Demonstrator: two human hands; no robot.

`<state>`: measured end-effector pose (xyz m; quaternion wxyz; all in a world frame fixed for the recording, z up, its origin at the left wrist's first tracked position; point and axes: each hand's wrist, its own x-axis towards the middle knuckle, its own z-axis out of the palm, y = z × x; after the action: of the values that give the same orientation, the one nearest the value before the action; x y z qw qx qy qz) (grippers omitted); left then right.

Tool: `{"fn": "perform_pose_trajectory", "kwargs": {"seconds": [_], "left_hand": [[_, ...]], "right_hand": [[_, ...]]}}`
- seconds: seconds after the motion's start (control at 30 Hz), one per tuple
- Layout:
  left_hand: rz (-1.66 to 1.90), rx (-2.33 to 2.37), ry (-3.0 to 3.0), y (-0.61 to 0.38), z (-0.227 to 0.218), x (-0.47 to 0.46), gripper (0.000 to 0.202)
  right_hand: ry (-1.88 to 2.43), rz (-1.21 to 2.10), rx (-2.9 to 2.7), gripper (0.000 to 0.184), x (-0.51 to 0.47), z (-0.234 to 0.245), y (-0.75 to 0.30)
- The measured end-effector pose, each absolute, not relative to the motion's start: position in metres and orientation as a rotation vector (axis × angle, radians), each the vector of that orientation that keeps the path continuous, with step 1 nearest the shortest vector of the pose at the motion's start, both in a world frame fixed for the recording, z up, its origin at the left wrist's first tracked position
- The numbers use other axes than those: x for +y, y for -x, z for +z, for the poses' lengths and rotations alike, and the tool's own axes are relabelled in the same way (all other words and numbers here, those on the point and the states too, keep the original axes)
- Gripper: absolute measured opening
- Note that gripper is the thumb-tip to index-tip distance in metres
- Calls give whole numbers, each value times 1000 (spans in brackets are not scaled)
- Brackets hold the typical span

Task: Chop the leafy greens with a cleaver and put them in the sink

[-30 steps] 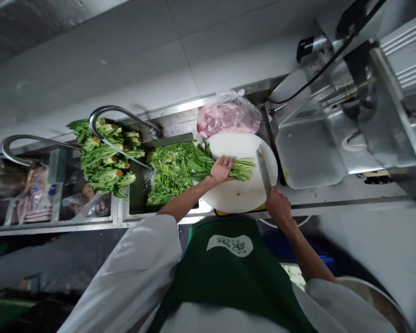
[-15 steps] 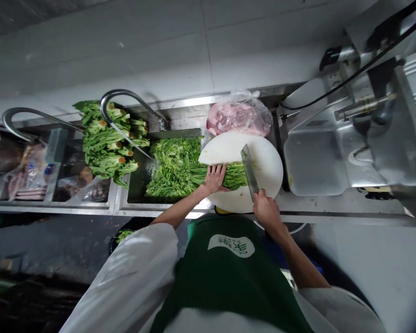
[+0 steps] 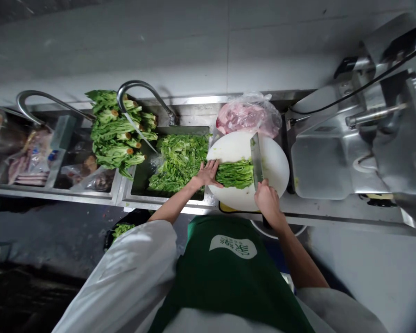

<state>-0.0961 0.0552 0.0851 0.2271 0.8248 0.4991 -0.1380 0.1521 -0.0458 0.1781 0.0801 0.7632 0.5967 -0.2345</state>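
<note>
A round white cutting board (image 3: pixel 275 164) rests on the steel counter beside a sink. A bundle of green leafy stalks (image 3: pixel 235 173) lies across the board. My left hand (image 3: pixel 207 173) presses down on the bundle's left end, fingers curled over it. My right hand (image 3: pixel 267 202) grips the handle of a cleaver (image 3: pixel 256 158), whose blade stands on the right end of the stalks.
The sink basin (image 3: pixel 143 173) holds cut greens (image 3: pixel 178 159) under a curved tap (image 3: pixel 143 92). Whole leafy bunches (image 3: pixel 116 134) are piled to its left. A bag of raw meat (image 3: pixel 247 118) lies behind the board. A steel slicing machine (image 3: pixel 360 138) stands on the right.
The cleaver moved from the board's right edge onto the stalks, then slightly right along them. My left hand slid left along the bundle. The view shifted rightwards.
</note>
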Motion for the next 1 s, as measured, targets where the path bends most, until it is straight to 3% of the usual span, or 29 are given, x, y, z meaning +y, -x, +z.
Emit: {"fn": "perform_pose_trajectory", "kwargs": {"seconds": [0.17,0.37,0.5,0.6,0.67,0.83,1.0], "left_hand": [[-285,1419,-2410,105,81,36,119],[-249,1399,-2482,97,77,30,95],[-232,1417,-2432,103,79,36,108],[-251,1409,-2354,120,81,43,130],[-236,1389,-2322,135,82,45,135],[-124,1413,-2345,151,81,34,126],[-148,1476,-2420,140,74,17,105]], "right_hand": [[-2133,-821,1858,29,-62,184,-120],[-2142,-909,1781,28,-45,151,-90],[-2176,-872,1771,29,-34,140,-89],[-2157,-845,1778,28,-35,151,-98],[-2203,-768,1772,30,-40,163,-97],[-2275,-728,1801,32,-60,186,-63],[-2108,-853,1834,25,-62,176,-33]]}}
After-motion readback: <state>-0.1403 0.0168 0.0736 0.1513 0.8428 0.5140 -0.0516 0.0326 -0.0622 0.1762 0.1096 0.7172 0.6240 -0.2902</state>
